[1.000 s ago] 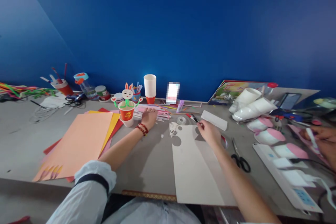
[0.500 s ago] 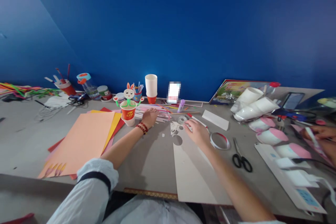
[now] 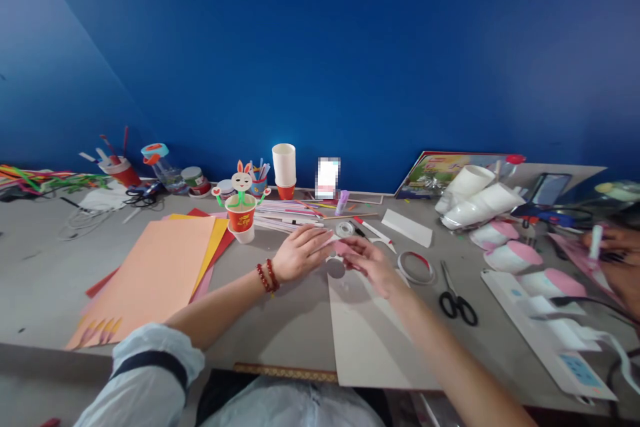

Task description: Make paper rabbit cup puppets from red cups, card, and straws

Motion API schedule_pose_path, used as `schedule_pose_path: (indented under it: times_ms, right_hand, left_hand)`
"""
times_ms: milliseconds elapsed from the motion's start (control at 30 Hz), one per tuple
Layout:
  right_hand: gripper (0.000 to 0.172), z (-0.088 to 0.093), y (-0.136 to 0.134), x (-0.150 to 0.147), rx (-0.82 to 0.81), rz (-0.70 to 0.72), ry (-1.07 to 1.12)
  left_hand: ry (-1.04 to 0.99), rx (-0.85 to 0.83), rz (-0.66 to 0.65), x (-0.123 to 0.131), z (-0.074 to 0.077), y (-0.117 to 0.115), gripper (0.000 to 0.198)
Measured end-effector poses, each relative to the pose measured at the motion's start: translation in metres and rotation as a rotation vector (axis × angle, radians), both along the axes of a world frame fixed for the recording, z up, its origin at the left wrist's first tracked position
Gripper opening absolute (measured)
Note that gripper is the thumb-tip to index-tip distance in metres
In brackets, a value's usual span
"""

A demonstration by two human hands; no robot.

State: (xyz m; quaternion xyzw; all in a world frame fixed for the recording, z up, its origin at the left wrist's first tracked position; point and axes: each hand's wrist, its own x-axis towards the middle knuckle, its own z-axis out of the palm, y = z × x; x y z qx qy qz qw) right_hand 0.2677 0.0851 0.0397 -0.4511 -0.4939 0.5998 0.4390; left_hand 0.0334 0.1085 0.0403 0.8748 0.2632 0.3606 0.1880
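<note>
My left hand (image 3: 303,253), wearing red beads at the wrist, has its fingers pressed together on a small pink strip of paper (image 3: 342,248). From the other side, my right hand (image 3: 373,265) pinches the same strip; the fingers partly cover it. Under the hands lies a white sheet (image 3: 377,340) with a round hole near its top. Just beyond them are a small tape roll (image 3: 345,229) and a red-and-white marker (image 3: 374,230). A pile of thin paper strips (image 3: 280,212) lies behind my left hand. A larger tape ring (image 3: 433,272) is right of my right hand.
Black-handled scissors (image 3: 457,307) and a power strip (image 3: 543,340) lie at right. Coloured paper sheets (image 3: 150,273) and a red cup with a rabbit figure (image 3: 241,219) are at left. White paper cups (image 3: 284,163) stand at the back. Another person's hand (image 3: 615,253) is at far right.
My left hand has left the pile of strips and come right and nearer, meeting my right hand. A pink strip now shows between the fingers. The view has shifted slightly.
</note>
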Motion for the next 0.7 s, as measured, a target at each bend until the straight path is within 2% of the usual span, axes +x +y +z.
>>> schedule_pose_path:
  times_ms: [100,200,267,367,500,600,700]
  right_hand:
    - [0.036,0.011,0.013,0.044,0.063,-0.272,0.018]
    - [0.033,0.019,0.049,0.089,0.275,-0.624,0.078]
    - [0.034,0.019,0.078,0.108,0.352,-0.735,0.051]
    - [0.033,0.004,0.119,0.115,0.333,-0.733,-0.067]
    - [0.028,-0.028,0.155,0.104,0.223,-0.664,-0.295]
    - [0.022,-0.045,0.171,0.099,0.172,-0.602,-0.462]
    - [0.017,-0.051,0.179,0.099,0.139,-0.553,-0.585]
  left_hand:
    - [0.021,-0.048,-0.013,-0.01,0.005,-0.013,0.031]
    - [0.093,-0.045,-0.058,-0.022,0.003,-0.025,0.032]
    - [0.137,0.017,-0.079,-0.027,0.0,-0.03,0.034]
    - [0.195,0.158,-0.077,-0.03,-0.007,-0.035,0.033]
    - [0.282,0.317,-0.014,-0.034,-0.015,-0.039,0.027]
    - [0.354,0.317,0.039,-0.038,-0.019,-0.042,0.023]
    - [0.393,0.272,0.054,-0.04,-0.024,-0.044,0.021]
